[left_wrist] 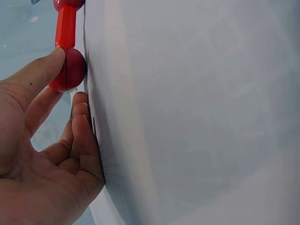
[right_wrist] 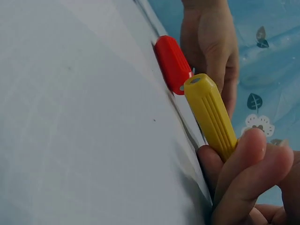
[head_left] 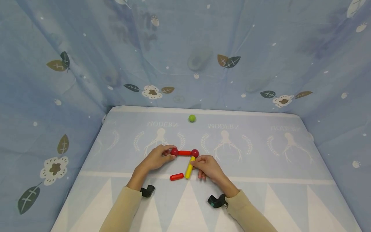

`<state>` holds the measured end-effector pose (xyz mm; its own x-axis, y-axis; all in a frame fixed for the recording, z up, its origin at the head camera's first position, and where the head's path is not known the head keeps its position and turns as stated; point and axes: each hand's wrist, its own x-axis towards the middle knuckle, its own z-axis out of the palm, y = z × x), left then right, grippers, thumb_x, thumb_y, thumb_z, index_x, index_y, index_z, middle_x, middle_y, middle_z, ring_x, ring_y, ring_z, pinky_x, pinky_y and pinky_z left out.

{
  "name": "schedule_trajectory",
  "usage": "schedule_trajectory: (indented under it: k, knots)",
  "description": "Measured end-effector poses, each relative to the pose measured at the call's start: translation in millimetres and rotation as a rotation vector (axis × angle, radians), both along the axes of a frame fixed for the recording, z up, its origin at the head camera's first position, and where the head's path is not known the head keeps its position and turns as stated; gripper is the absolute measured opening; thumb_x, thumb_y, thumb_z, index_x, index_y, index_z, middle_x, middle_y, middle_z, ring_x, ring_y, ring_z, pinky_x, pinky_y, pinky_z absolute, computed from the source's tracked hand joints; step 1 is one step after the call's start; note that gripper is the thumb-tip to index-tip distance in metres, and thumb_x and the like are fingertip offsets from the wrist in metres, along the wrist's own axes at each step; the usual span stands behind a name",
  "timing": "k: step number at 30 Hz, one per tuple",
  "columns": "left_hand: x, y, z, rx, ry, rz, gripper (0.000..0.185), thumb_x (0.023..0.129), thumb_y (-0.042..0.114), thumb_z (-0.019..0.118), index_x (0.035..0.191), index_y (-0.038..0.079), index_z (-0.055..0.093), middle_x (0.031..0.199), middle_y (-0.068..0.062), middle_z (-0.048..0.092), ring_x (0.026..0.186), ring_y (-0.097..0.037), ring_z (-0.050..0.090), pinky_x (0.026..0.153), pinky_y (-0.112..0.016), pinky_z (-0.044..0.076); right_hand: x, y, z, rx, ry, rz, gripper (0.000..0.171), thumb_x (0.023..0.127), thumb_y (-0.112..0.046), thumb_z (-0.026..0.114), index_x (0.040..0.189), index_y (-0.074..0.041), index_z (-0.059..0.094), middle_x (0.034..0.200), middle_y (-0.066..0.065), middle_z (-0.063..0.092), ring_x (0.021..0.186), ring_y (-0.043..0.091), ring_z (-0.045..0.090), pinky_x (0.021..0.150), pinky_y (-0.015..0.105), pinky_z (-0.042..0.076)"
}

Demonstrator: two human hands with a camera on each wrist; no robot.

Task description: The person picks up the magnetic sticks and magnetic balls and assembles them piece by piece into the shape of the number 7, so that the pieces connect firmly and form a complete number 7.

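Note:
Two red balls are joined by a short red rod, lying crosswise on the table. My left hand pinches the left red ball between thumb and fingers, the other fingers curling loosely by the tabletop. In my right hand is a yellow rod, gripped near its far end, which meets the right red ball. The rod slants toward me, and its near end shows a small grey metal disc in the right wrist view. A loose red rod lies left of that end.
A green ball stands near the table's back edge. The patterned cloth covers the table, and blue curtains hang behind and at both sides. A black wrist device sits at each wrist.

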<state>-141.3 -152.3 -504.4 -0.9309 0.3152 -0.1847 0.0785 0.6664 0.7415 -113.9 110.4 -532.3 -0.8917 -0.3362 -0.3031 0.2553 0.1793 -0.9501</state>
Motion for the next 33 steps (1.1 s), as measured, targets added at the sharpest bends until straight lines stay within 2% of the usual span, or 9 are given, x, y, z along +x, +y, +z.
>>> schedule_trajectory:
  k: [10, 16, 20, 26, 33]
  knots:
    - [1.6, 2.9, -0.3, 0.011, 0.012, -0.002, 0.044, 0.092, 0.022, 0.075, 0.135, 0.02, 0.065, 0.101, -0.001, 0.059, 0.093, -0.019, 0.054, 0.079, -0.036, 0.049, 1.7, -1.1, 1.5, 0.029, 0.014, -0.029, 0.032, 0.092, -0.026, 0.075, 0.097, 0.004, 0.066, 0.077, 0.013, 0.071, 0.04, 0.015, 0.056, 0.038, 0.024, 0.043]
    - [8.9, 3.6, 7.4, -0.012, 0.021, 0.032, 0.067, 0.091, 0.024, 0.076, 0.149, 0.01, 0.046, 0.11, -0.006, 0.062, 0.102, -0.023, 0.058, 0.088, -0.044, 0.05, 1.0, -1.3, 0.7, 0.015, 0.011, -0.017, 0.032, 0.092, -0.027, 0.075, 0.098, 0.004, 0.066, 0.079, 0.013, 0.072, 0.041, 0.016, 0.057, 0.038, 0.024, 0.044]
    - [22.3, 4.5, 15.4, -0.039, 0.047, 0.07, 0.073, 0.09, 0.026, 0.077, 0.151, 0.008, 0.041, 0.119, -0.008, 0.061, 0.109, -0.025, 0.058, 0.089, -0.044, 0.052, 1.6, -1.7, 1.5, 0.008, -0.005, -0.017, 0.031, 0.092, -0.027, 0.075, 0.097, 0.003, 0.066, 0.08, 0.013, 0.072, 0.041, 0.016, 0.058, 0.038, 0.023, 0.044]
    - [53.2, 10.6, 26.2, 0.011, 0.075, 0.112, 0.062, 0.089, 0.023, 0.079, 0.143, 0.01, 0.051, 0.12, -0.008, 0.06, 0.109, -0.025, 0.058, 0.089, -0.043, 0.052, 2.9, -2.1, 2.8, 0.02, 0.005, -0.024, 0.032, 0.092, -0.027, 0.075, 0.099, 0.004, 0.066, 0.079, 0.013, 0.072, 0.04, 0.016, 0.057, 0.038, 0.024, 0.044]
    - [79.6, 15.2, 20.7, 0.062, 0.094, 0.115, 0.053, 0.087, 0.022, 0.08, 0.136, 0.014, 0.06, 0.118, -0.005, 0.062, 0.105, -0.022, 0.059, 0.087, -0.039, 0.052, 3.5, -3.3, 3.8, 0.027, 0.001, -0.032, 0.033, 0.092, -0.026, 0.075, 0.099, 0.004, 0.065, 0.08, 0.014, 0.072, 0.04, 0.016, 0.057, 0.038, 0.024, 0.044]
